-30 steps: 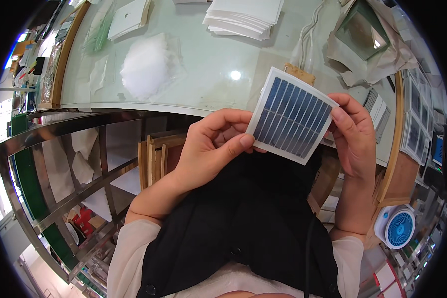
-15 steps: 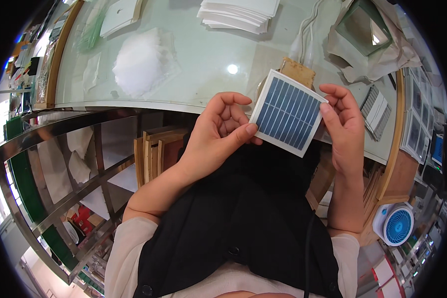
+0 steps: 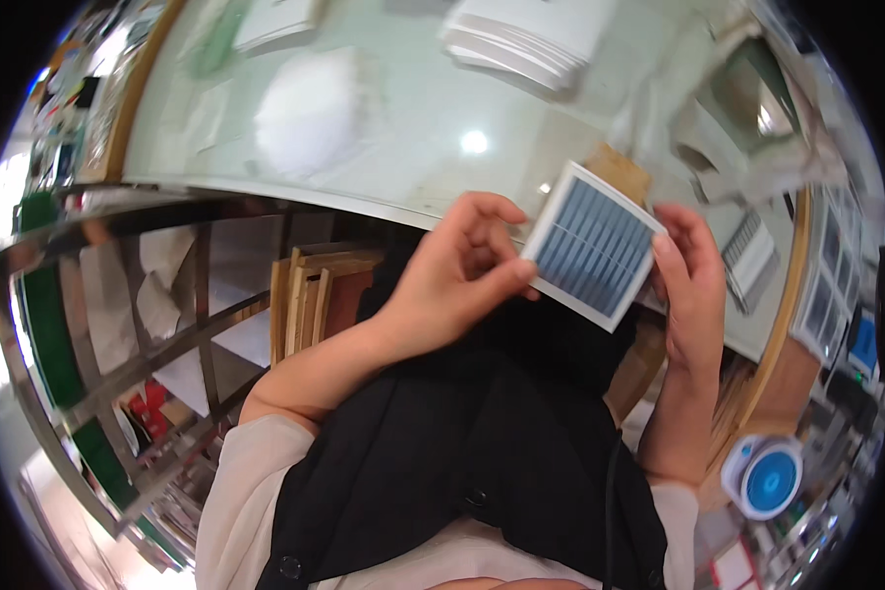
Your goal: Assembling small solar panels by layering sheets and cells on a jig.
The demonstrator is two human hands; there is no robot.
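A small square solar panel (image 3: 592, 246) with blue cells and a white border is held up tilted, close to the table's near edge. My left hand (image 3: 484, 258) pinches its left edge, thumb on the front face and the other fingers curled behind. At the upper right corner my right hand (image 3: 688, 258) grips it between thumb and fingers. Just behind the panel, partly hidden by it, lies a tan, worn block or pad (image 3: 619, 169) on the table.
On the pale table (image 3: 403, 167) lie a pile of thin clear plastic bags (image 3: 310, 113), a stack of white sheets (image 3: 526, 44) and crumpled wrapping paper (image 3: 718, 147) around a glassy sheet. Striped panels (image 3: 752, 261) lie at right. Below are a metal rack, wooden frames (image 3: 305, 295) and a blue-white fan (image 3: 765, 479).
The whole view has shifted and blurred, with the table turning slightly. Both hands still hold the solar panel, which appears a little farther right and lower in the picture.
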